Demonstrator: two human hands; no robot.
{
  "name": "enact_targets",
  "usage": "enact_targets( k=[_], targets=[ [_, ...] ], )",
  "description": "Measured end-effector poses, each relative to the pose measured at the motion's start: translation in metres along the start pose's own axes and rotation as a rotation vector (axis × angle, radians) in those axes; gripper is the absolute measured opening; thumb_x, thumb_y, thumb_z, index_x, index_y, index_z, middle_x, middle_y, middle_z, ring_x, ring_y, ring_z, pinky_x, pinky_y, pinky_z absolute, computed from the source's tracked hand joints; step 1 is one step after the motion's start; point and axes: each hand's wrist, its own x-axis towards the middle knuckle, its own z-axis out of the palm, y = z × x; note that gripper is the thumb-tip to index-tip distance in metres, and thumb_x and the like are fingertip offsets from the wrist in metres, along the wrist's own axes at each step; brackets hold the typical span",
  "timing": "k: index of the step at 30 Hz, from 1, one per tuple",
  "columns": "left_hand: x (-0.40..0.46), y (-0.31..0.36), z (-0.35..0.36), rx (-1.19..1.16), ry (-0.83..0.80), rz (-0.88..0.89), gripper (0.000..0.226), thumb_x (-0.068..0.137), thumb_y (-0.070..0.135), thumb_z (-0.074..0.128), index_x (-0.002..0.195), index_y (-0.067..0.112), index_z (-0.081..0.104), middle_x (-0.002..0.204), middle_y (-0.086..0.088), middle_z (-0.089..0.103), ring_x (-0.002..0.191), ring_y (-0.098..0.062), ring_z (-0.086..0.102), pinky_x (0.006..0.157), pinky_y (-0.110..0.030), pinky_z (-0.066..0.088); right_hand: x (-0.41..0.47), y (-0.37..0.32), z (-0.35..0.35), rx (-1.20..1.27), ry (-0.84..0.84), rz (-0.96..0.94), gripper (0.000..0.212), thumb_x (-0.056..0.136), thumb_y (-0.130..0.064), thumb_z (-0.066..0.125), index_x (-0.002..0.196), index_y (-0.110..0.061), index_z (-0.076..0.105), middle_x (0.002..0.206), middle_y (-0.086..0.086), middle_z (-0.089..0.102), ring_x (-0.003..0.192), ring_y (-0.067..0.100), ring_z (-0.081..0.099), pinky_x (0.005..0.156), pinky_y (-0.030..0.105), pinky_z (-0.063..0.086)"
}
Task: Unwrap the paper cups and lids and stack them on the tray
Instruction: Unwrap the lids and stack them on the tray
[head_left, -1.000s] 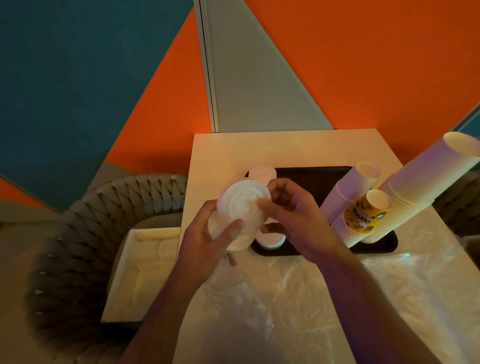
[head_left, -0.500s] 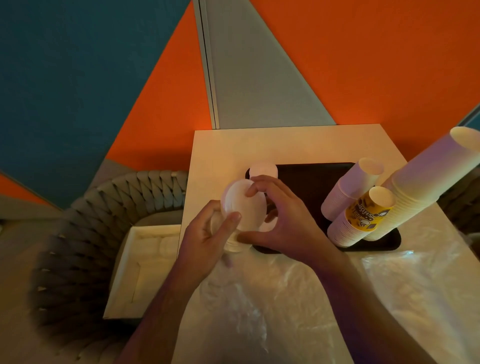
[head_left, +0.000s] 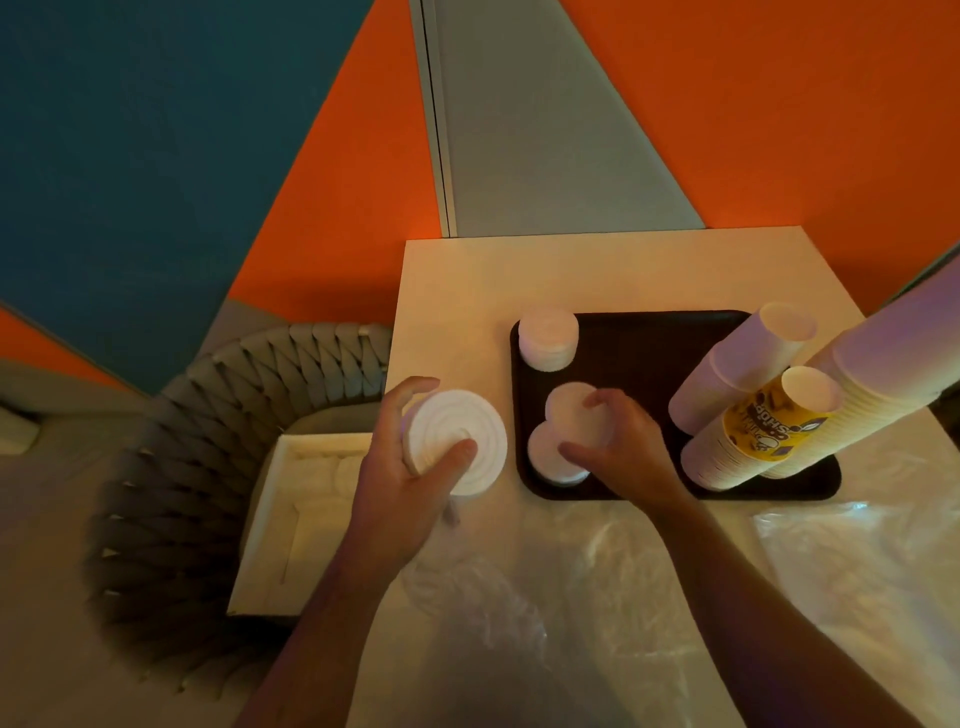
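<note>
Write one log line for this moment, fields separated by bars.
left hand: holds lid stack | right hand: places lids on tray | cups: stacked

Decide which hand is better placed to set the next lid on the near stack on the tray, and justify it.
Right. The right hand already holds a lid directly over the near lid stack on the tray. The left hand grips the remaining lids over the table, left of the tray.
</note>
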Motion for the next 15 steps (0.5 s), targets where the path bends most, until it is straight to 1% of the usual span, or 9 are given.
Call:
enact_targets(
  k=[2,4,6,8,11,13,15],
  targets=[
    [0.0,-0.003,-0.002,0.017,0.01,0.003,0.056,0.084,0.012,0.078,0.123,0.04,0.05,0.099,0.041,0.055,0.095,0.007,0.06,0.052,-0.014,0.052,0.003,0.008,0.014,-0.063,-0.048,-0.012,0.07,0.071,-0.036,0.09,0.128,-0.027,0.05,0.135,-0.005,0.051,0.129,0.025,0.044,0.096,0.037,0.046],
    [0.001,-0.007,-0.004,0.019,0.013,-0.01,0.055,0.082,0.015,0.079,0.123,0.04,0.051,0.101,0.039,0.056,0.097,0.007,0.059,0.054,-0.011,0.051,0.004,0.013,0.022,-0.123,-0.089,-0.018,0.07,0.073,-0.036,0.089,0.13,-0.026,0.05,0.139,-0.004,0.05,0.131,0.026,0.04,0.098,0.037,0.043],
    [0.0,-0.009,-0.007,0.006,0.027,-0.026,0.054,0.078,0.022,0.077,0.12,0.043,0.052,0.102,0.037,0.057,0.096,0.006,0.06,0.055,-0.012,0.051,0.005,0.016,0.029,-0.165,-0.125,-0.012,0.069,0.074,-0.036,0.088,0.13,-0.026,0.05,0.142,-0.004,0.048,0.133,0.027,0.038,0.101,0.039,0.042],
    [0.0,-0.009,-0.009,0.003,0.037,-0.031,0.053,0.073,0.029,0.074,0.117,0.047,0.051,0.103,0.037,0.057,0.097,0.006,0.06,0.059,-0.013,0.052,0.005,0.02,0.033,-0.186,-0.139,-0.014,0.068,0.074,-0.036,0.088,0.13,-0.026,0.05,0.143,-0.004,0.048,0.134,0.027,0.037,0.103,0.042,0.042],
    [0.001,-0.008,-0.01,0.019,0.046,-0.015,0.052,0.072,0.031,0.073,0.114,0.052,0.05,0.104,0.041,0.056,0.098,0.009,0.058,0.067,-0.014,0.053,0.005,0.023,0.035,-0.188,-0.148,-0.023,0.069,0.073,-0.035,0.089,0.13,-0.025,0.05,0.143,-0.003,0.048,0.133,0.028,0.038,0.103,0.042,0.044],
    [0.002,-0.01,-0.011,0.03,0.05,-0.015,0.051,0.072,0.032,0.074,0.111,0.057,0.051,0.107,0.039,0.057,0.1,0.008,0.059,0.075,-0.018,0.055,0.005,0.024,0.036,-0.193,-0.152,-0.036,0.069,0.073,-0.034,0.089,0.129,-0.024,0.051,0.142,-0.003,0.049,0.132,0.028,0.041,0.101,0.04,0.044],
    [0.003,-0.012,-0.011,0.038,0.052,-0.013,0.052,0.073,0.033,0.075,0.109,0.06,0.051,0.11,0.036,0.057,0.102,0.005,0.059,0.079,-0.023,0.056,0.006,0.025,0.037,-0.18,-0.148,-0.032,0.068,0.072,-0.034,0.09,0.127,-0.024,0.051,0.142,-0.002,0.049,0.131,0.029,0.042,0.099,0.038,0.044]
  ],
)
